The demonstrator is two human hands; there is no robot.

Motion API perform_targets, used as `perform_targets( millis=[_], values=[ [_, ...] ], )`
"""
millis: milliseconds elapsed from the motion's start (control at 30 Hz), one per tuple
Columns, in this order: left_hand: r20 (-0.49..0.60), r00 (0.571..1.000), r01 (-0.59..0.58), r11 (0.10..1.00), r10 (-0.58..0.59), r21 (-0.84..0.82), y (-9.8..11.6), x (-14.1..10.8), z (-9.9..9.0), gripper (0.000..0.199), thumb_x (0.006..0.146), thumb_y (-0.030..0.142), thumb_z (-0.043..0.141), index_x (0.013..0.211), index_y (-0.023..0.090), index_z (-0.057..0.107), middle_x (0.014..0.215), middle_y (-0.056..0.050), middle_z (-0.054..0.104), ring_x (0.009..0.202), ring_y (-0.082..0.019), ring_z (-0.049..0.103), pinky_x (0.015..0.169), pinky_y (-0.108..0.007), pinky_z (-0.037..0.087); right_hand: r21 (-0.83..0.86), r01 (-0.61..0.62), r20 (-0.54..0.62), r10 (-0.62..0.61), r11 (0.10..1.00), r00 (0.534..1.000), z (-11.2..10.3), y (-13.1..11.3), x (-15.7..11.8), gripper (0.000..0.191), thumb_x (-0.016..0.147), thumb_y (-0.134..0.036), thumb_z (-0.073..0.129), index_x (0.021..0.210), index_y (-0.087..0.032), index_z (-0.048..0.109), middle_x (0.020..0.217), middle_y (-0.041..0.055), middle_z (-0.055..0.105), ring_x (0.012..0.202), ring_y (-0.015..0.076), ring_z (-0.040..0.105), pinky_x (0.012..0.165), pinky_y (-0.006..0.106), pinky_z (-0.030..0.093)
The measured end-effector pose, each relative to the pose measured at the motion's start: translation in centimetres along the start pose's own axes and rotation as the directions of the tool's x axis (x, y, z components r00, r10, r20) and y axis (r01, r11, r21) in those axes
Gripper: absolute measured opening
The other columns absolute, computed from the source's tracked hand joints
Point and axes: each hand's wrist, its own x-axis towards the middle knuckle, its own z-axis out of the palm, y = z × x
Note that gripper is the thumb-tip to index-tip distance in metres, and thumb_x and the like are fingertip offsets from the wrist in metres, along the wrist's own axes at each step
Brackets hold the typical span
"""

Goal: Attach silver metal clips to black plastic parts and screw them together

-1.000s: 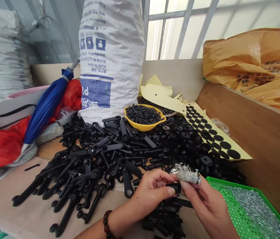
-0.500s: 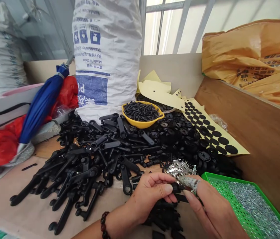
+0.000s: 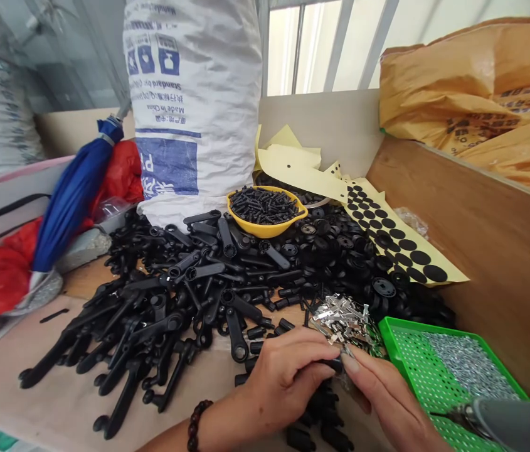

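Observation:
My left hand [image 3: 283, 376] is closed, with thumb and fingers pinching a small black plastic cylinder [image 3: 333, 364]. A dark bead bracelet [image 3: 194, 425] circles that wrist. Against the right end of the cylinder press the fingertips of my right hand [image 3: 387, 395]; something small and shiny shows at them, but what it is stays hidden. Just beyond both hands lies a heap of small silver metal clips [image 3: 344, 317]. Under and in front of them are several similar black cylinders [image 3: 300, 438].
Black plastic crank handles [image 3: 152, 333] cover the table's left and middle. A yellow bowl [image 3: 265, 230] of black screw-like parts stands behind. At right are a green tray [image 3: 415, 376] of small metal pieces, a power screwdriver [image 3: 504, 420], black discs [image 3: 382, 287] and a wooden side board [image 3: 471, 263].
My right hand has turned and closed in against the end of the cylinder. The power screwdriver has come into view at the lower right. The view has shifted slightly.

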Motion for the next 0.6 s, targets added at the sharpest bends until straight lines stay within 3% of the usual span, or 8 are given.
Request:
perform_targets(
  millis=[133,300,467,533,600],
  values=[
    [-0.037,0.998,0.057,0.997,-0.058,-0.043,-0.1,0.0,0.1,0.02,0.087,0.018,0.056,0.099,0.016,0.072,0.096,-0.01,0.072,0.088,-0.019,0.066,0.081,-0.028,0.051,-0.085,0.193,-0.026,-0.196,0.977,0.98,0.2,-0.8,0.5,0.028,0.096,-0.026,0.034,0.077,-0.023,0.054,0.064,0.0003,0.057,0.056,0.0152,0.055,0.055,0.025,0.048],
    [0.008,0.974,0.224,0.966,-0.224,-0.133,-0.7,0.0,0.1,0.018,0.083,0.02,0.06,0.091,0.015,0.075,0.083,-0.008,0.072,0.077,-0.018,0.066,0.073,-0.026,0.051,-0.287,0.439,-0.055,-0.472,0.851,0.88,0.1,-0.8,0.8,0.018,0.09,-0.011,0.036,0.081,-0.022,0.048,0.072,0.0022,0.056,0.065,0.0159,0.054,0.061,0.028,0.045],
    [0.172,0.887,0.462,0.839,-0.429,-0.287,-0.9,-0.1,0.0,0.025,0.079,0.03,0.06,0.091,0.013,0.075,0.061,-0.003,0.064,0.053,-0.013,0.059,0.055,-0.023,0.047,-0.332,0.485,0.028,-0.505,0.809,0.863,-0.3,-0.2,0.3,0.018,0.09,-0.011,0.036,0.081,-0.022,0.048,0.073,0.0028,0.053,0.069,0.0179,0.052,0.064,0.031,0.044],
    [0.134,0.91,0.415,0.875,-0.393,-0.25,-0.8,-0.2,0.1,0.024,0.081,0.03,0.059,0.09,0.013,0.075,0.066,-0.004,0.066,0.057,-0.014,0.06,0.057,-0.023,0.048,-0.293,0.464,0.021,-0.48,0.836,0.877,-0.1,0.1,0.0,0.019,0.09,-0.01,0.035,0.084,-0.022,0.05,0.075,0.0031,0.055,0.071,0.0178,0.054,0.067,0.031,0.045],
    [0.056,0.957,0.291,0.942,-0.286,-0.165,-0.6,-0.3,0.4,0.022,0.084,0.026,0.057,0.091,0.013,0.074,0.077,-0.007,0.07,0.069,-0.017,0.064,0.067,-0.025,0.049,-0.216,0.414,0.002,-0.424,0.884,0.906,0.5,0.2,-0.3,0.02,0.091,-0.011,0.035,0.086,-0.022,0.051,0.076,0.0027,0.057,0.071,0.0168,0.056,0.068,0.029,0.046]
  ],
)
